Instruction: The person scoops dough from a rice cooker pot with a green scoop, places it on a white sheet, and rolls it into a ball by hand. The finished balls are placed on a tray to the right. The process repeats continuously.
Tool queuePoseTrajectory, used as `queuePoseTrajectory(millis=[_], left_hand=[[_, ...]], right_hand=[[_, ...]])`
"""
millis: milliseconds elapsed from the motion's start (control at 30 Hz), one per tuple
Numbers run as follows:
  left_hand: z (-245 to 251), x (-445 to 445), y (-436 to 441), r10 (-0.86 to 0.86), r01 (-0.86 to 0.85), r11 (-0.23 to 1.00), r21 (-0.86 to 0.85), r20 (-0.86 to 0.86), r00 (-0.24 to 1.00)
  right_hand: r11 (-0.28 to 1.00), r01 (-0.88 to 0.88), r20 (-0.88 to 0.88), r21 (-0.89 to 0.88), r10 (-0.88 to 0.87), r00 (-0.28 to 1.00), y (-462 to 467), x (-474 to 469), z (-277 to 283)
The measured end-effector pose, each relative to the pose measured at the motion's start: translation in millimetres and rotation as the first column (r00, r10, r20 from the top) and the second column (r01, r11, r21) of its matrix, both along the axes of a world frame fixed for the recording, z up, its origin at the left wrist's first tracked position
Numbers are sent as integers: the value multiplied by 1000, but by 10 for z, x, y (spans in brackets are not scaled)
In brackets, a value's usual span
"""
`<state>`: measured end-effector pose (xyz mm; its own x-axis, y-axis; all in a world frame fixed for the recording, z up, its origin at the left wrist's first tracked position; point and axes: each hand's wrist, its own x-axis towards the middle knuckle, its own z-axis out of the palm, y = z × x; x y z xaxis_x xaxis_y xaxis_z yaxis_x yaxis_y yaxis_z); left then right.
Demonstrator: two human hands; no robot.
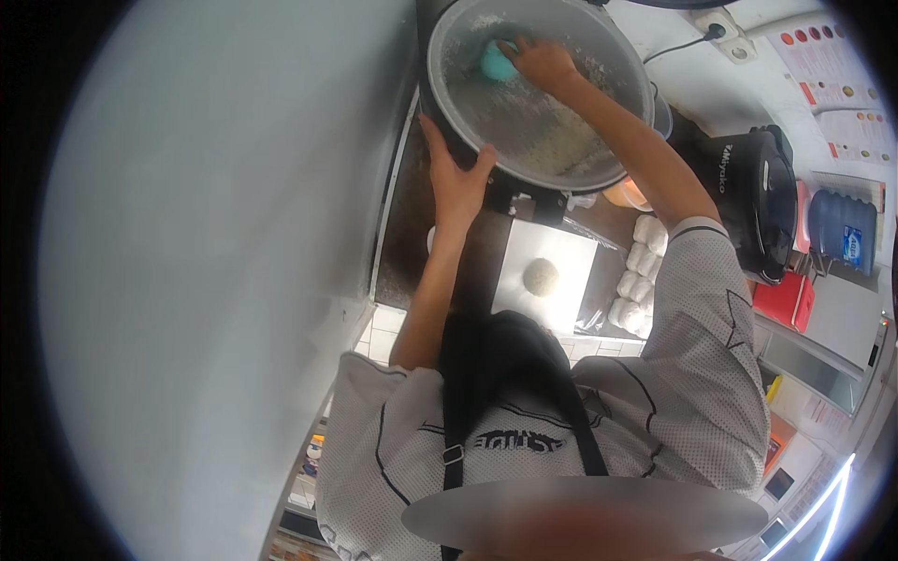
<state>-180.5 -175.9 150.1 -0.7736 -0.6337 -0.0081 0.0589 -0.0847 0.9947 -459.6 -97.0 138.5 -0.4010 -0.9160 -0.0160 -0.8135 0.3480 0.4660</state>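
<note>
A large round metal pot (pixel 484 130) with a dark outer body is at the top of the view, with grains of cooked rice (pixel 561 151) stuck to its inside. My right hand (pixel 547 64) reaches into it and grips a teal cup or scoop (pixel 498 63). My left hand (pixel 454 179) steadies the pot's near left side, its thumb at the rim and its fingers spread along the outside. Below the pot, a rounded mound of rice (pixel 541 278) sits on a sheet of white paper (pixel 515 252) on the dark counter (pixel 407 259).
Several white wrapped bundles (pixel 638 273) are lined up right of the paper. Behind my right arm stand an orange container (pixel 626 195) and a black Miyako appliance (pixel 747 196). A blue water jug (pixel 842 228) and red box (pixel 784 300) are farther right. A pale wall (pixel 231 245) borders the left.
</note>
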Motion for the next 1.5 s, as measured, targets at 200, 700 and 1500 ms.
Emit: queuePoseTrajectory(millis=[200, 700, 1500], left_hand=[[56, 17, 57, -5, 10, 996, 93, -49, 999], [191, 41, 56, -26, 24, 996, 90, 22, 999], [244, 27, 58, -30, 35, 992, 118, -44, 999]], right_hand=[[867, 307, 137, 393, -386, 912, 589, -103, 73], [938, 2, 796, 347, -296, 528, 551, 668, 156], [990, 52, 718, 132, -132, 684, 558, 1012, 442]])
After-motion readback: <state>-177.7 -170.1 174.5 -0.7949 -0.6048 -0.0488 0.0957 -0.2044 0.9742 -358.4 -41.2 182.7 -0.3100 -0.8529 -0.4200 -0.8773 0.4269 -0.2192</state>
